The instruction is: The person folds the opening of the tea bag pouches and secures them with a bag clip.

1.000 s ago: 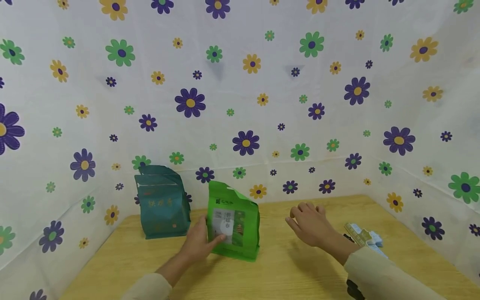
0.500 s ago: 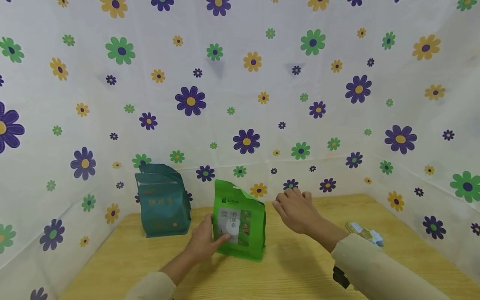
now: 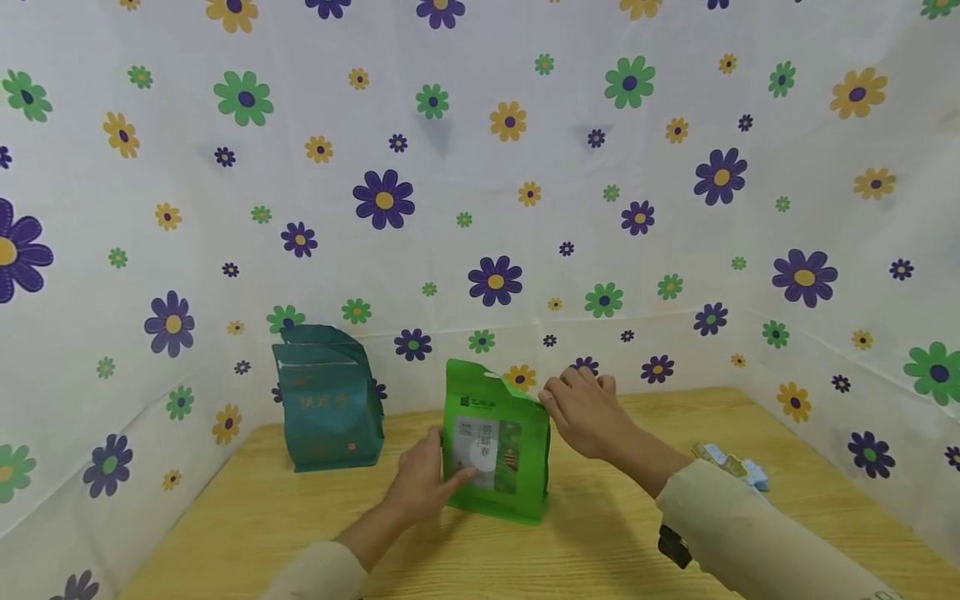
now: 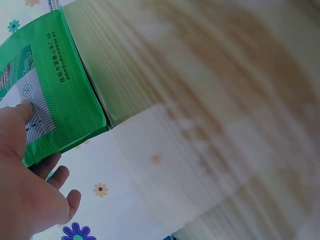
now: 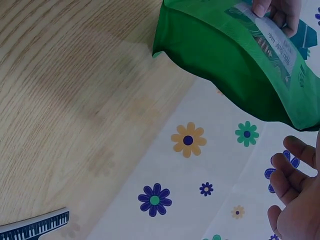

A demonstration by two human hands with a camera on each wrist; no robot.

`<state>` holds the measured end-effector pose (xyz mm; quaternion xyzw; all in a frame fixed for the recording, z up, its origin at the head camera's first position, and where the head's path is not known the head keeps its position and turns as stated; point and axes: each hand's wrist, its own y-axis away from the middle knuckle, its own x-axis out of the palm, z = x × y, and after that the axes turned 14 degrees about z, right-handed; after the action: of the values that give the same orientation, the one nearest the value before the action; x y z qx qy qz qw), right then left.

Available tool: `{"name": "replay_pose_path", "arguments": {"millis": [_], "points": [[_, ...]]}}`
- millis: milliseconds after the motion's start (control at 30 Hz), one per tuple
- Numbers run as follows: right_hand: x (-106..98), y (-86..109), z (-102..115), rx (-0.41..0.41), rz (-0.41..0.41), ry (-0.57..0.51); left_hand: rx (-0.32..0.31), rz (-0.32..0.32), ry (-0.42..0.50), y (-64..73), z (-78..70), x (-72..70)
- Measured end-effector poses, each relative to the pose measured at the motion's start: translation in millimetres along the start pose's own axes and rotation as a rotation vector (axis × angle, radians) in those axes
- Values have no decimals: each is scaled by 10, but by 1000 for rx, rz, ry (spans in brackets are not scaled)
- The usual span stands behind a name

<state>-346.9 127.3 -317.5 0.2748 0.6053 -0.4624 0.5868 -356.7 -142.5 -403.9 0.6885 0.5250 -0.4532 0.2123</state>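
Note:
A bright green pouch of tea (image 3: 532,467) stands on the table, with a printed label on its front. My left hand (image 3: 420,479) grips its left side, thumb across the front label and fingers at the side and behind, as the left wrist view shows (image 4: 30,175). My right hand (image 3: 585,412) is at the pouch's upper right corner, fingers loosely bent. The right wrist view shows these fingers (image 5: 287,182) just off the pouch's top edge; the thumb is hidden, so its contact cannot be told. A dark teal pouch (image 3: 330,425) stands farther left.
Small light blue and gold-patterned pieces (image 3: 738,467) lie on the wooden table (image 3: 645,533) at the right. A strip with a dark and white key-like pattern (image 5: 40,225) shows in the right wrist view. Flower-printed cloth (image 3: 495,192) hangs behind and at both sides.
The green pouch has shifted right with my left hand on it. My right hand has moved left to its upper right corner. The teal pouch stays put.

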Motion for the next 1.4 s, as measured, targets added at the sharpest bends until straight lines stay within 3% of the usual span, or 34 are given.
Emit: {"name": "replay_pose_path", "arguments": {"millis": [367,733,1033,1167,1400], "points": [[51,39,-36,-54,58,-25,27,-15,-58,28,-118,1],[110,42,-70,-91,42,-23,51,-5,-85,62,-132,-11],[148,17,-71,-98,22,30,58,15,-145,69,-178,-158],[171,7,-78,-104,6,37,73,-62,-219,55,-254,-282],[184,10,-82,-112,-6,42,146,-319,-323,1,-462,-530]]}}
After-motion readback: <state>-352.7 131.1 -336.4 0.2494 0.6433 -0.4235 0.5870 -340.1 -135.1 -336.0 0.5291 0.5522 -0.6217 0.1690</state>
